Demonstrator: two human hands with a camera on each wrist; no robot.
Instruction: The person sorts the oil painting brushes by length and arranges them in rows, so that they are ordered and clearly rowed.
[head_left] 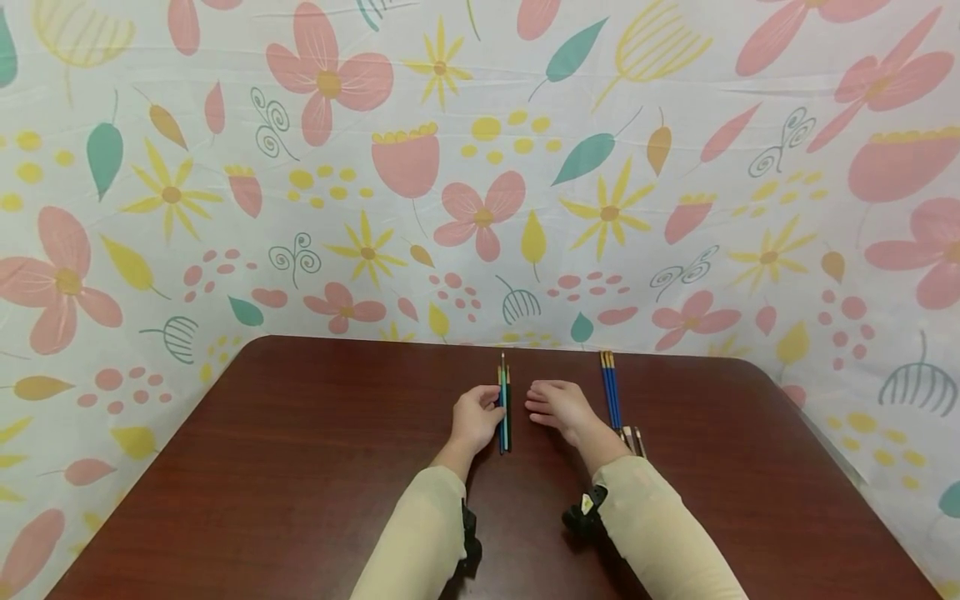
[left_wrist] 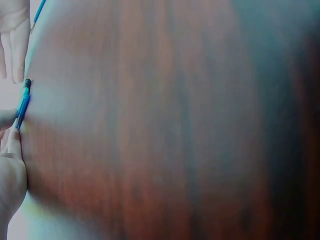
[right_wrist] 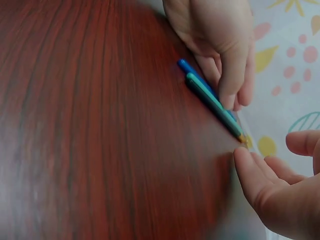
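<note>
Three slim paintbrushes lie side by side on the table: a blue brush (right_wrist: 192, 72), a teal brush (right_wrist: 202, 87) and a dark green brush (right_wrist: 209, 103). My left hand (head_left: 476, 417) is at their left side in the head view, its thumb (right_wrist: 231, 82) and fingers pinching the blue and teal handles. To the right of the brushes, apart from them, my right hand (head_left: 561, 408) is held with extended fingers and nothing in it. In the right wrist view its fingertips come close to the gold ferrule end.
Several blue-handled paintbrushes (head_left: 611, 387) lie together right of my right hand. Lower, beside the right forearm, the bristle ends of other brushes (head_left: 630, 439) show, partly hidden. The dark wooden table (head_left: 337, 433) ends at a flower-patterned cloth (head_left: 480, 250).
</note>
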